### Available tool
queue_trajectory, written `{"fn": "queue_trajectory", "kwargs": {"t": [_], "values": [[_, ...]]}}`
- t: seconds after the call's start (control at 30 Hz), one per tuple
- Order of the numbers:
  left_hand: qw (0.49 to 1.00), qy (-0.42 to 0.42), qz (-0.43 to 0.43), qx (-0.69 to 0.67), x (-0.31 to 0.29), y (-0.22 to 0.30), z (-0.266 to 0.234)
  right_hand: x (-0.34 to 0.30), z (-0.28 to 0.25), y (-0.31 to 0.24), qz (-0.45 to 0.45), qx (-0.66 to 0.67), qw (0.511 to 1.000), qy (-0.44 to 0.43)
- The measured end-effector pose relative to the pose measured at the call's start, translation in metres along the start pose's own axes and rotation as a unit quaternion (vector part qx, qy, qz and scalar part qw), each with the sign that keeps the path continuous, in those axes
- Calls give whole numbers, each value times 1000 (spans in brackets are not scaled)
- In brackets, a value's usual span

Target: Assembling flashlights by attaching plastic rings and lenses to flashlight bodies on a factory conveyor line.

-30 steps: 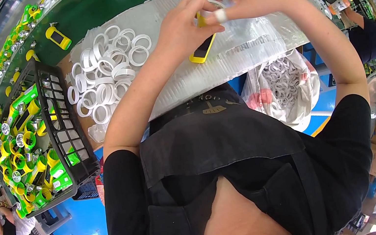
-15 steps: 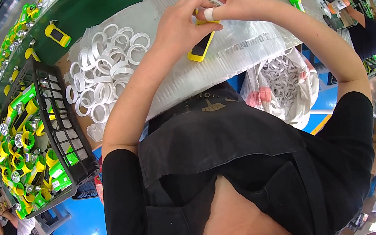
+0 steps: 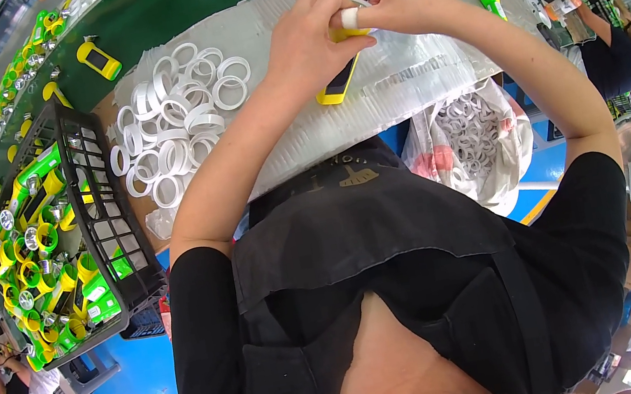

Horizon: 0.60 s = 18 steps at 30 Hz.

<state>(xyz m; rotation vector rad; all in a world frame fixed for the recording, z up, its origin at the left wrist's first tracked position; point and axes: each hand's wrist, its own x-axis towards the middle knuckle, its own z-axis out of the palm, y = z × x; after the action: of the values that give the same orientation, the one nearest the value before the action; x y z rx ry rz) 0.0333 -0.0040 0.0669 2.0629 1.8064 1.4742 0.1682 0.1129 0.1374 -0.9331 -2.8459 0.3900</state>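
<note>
A yellow flashlight (image 3: pixel 333 97) with a dark panel hangs above the plastic-covered worktop, tilted, its lower end toward me. My left hand (image 3: pixel 313 40) is closed round its upper part. Against the flashlight's far end my right hand (image 3: pixel 402 3) is closed, fingertips pinching a thin white ring (image 3: pixel 359 1). My fingers hide most of that ring and the flashlight's head, so how far the two fit together cannot be seen. A white wrap (image 3: pixel 350 18) circles one finger of my right hand. A heap of loose white rings (image 3: pixel 171 108) lies left of my left forearm.
At the left stands a black crate (image 3: pixel 104 207) full of yellow-green flashlights. A white sack (image 3: pixel 513 155) of small rings hangs open below the table edge. Beyond lies a green belt (image 3: pixel 159 10) with lamp parts. A green flashlight (image 3: pixel 493 4) lies right; a co-worker (image 3: pixel 616 59) sits farther right.
Both hands stay closed together at the flashlight's far end. The flashlight has shifted and turned slightly, with less of its yellow body showing below my left hand.
</note>
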Motion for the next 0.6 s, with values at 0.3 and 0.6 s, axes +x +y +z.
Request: {"fn": "queue_trajectory", "kwargs": {"t": [0.3,0.6], "values": [[998,-23,-11,-49,-1,-1,-2,-3,-12,-17,-105,-33,990,-87],[1000,3,15,-17,-4,-3,1,2,-1,-12,6,-104,994,-44]]}}
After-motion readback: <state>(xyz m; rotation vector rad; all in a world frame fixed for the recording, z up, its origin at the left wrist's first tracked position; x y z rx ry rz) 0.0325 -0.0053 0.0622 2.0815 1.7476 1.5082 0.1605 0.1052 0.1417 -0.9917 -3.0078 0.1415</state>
